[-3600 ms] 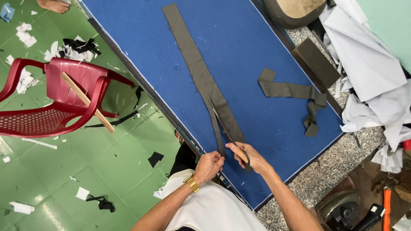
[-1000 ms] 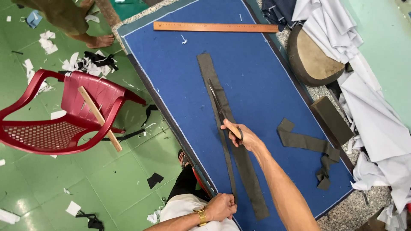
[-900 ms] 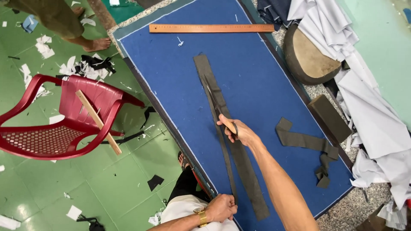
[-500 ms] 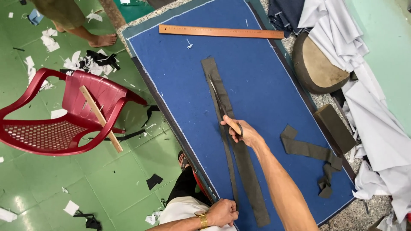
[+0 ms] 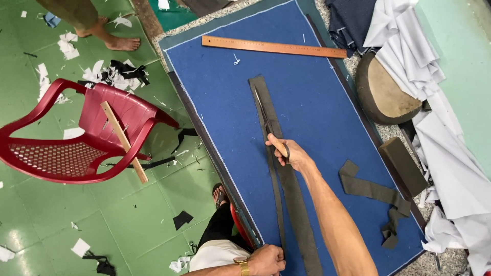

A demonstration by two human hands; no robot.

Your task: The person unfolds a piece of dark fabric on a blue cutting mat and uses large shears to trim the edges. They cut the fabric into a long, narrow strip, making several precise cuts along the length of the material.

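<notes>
Reaching out over the blue cutting table, the right hand sits at the end of a nearly straight arm, fingers wrapped tight on the handles of the scissors, blades pointing away along the long dark fabric strip approx. at its mid length; whether the blades are parted I can't tell, too thin at this res. The left hand is down at the table's near edge, wrist w/ a gold watch, fingers pinched together on the near end of the narrow sliver already split from the strip's left side. The strip lies lengthwise on the table, from near the wooden ruler down to the near edge. Count: 1 scissors, 1 long strip plus 1 slit sliver, 1 loose folded dark strip at right, 1 ruler, 1 dark block, 1 red plastic chair w/ 1 wooden stick across it, 1 bare foot of another person at top left. Vs. half a sec ago: the right hand is at about the same spot on the strip, the left hand's grip is unchanged, and the view has tipped a little so the ruler sits lower in frame.
</notes>
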